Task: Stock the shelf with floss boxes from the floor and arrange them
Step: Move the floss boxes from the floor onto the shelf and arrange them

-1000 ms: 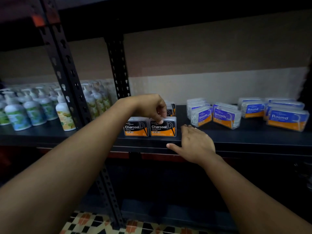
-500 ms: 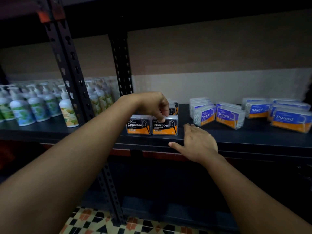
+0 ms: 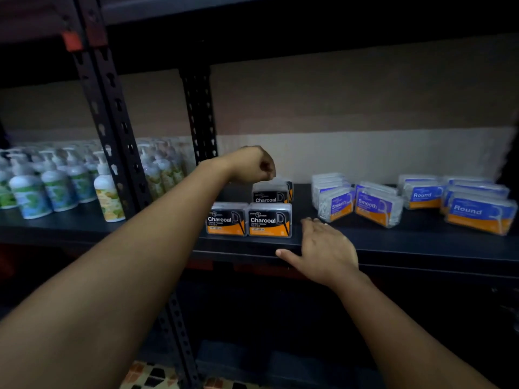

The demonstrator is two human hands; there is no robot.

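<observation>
dim dark metal shelf before a beige wall carries charcoal floss boxes at its front; left hand curled above them, holding nothing visible; right hand flat, spread on the edge.

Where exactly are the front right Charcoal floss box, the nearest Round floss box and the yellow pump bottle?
Front right Charcoal floss box (image 3: 270, 223), head view: on its printed label.
Nearest Round floss box (image 3: 480, 216), head view: on its front label.
Yellow pump bottle (image 3: 109, 197), head view: on its body.

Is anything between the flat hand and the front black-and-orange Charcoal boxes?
No. The right hand lies flat on the dark metal shelf, with only bare shelf between it and the nearest black-and-orange Charcoal floss box.
</observation>
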